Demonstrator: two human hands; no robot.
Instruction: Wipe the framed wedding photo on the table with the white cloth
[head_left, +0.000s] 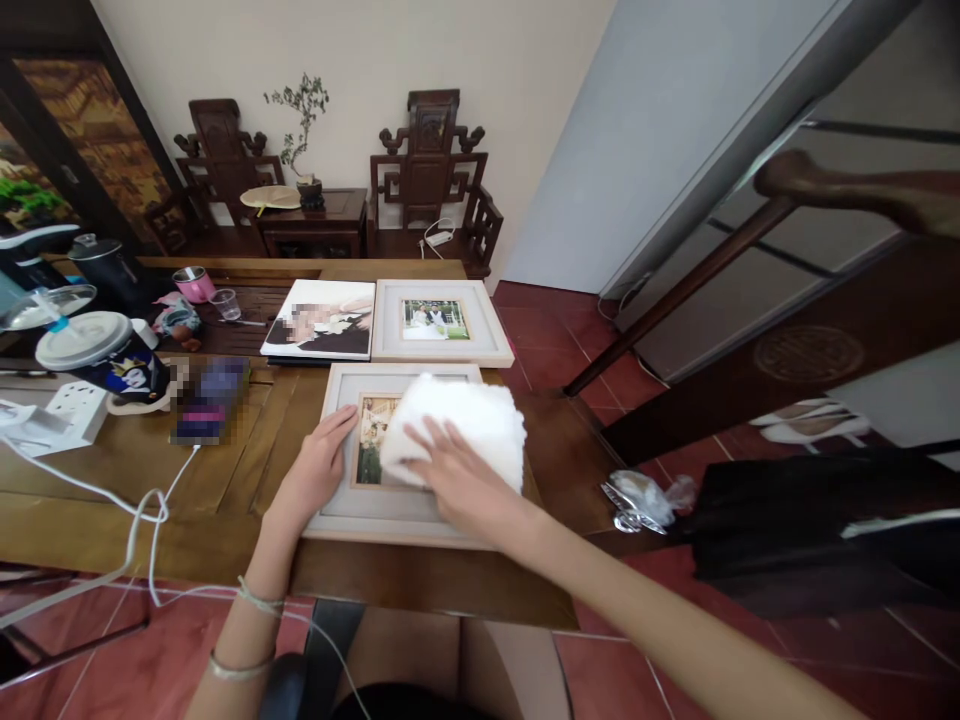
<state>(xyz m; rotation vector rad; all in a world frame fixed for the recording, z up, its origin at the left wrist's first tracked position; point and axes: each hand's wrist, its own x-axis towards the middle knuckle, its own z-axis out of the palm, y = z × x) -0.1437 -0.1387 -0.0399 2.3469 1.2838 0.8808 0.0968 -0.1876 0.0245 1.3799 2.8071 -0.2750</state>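
Note:
A light wooden picture frame point(405, 540) lies flat on the table in front of me, with a small photo point(370, 460) set in a wide grey mat. My right hand point(442, 465) holds a fluffy white cloth point(480, 420) against its face, with the fingers spread over the fabric. That cloth hides the right part of the photo. Along the left side of the mat, my left hand point(326, 455) rests with its fingers stretched flat, touching the frame. Just behind are a second picture frame point(484, 325) with a couple's photo and a photo album point(322, 320).
To the left on the wooden table point(285, 400) are a phone point(214, 400) on a white cable, a lidded cup point(112, 360) and a power strip point(79, 415). Crumpled clear plastic point(641, 500) lies on the wooden chair point(566, 430) at right.

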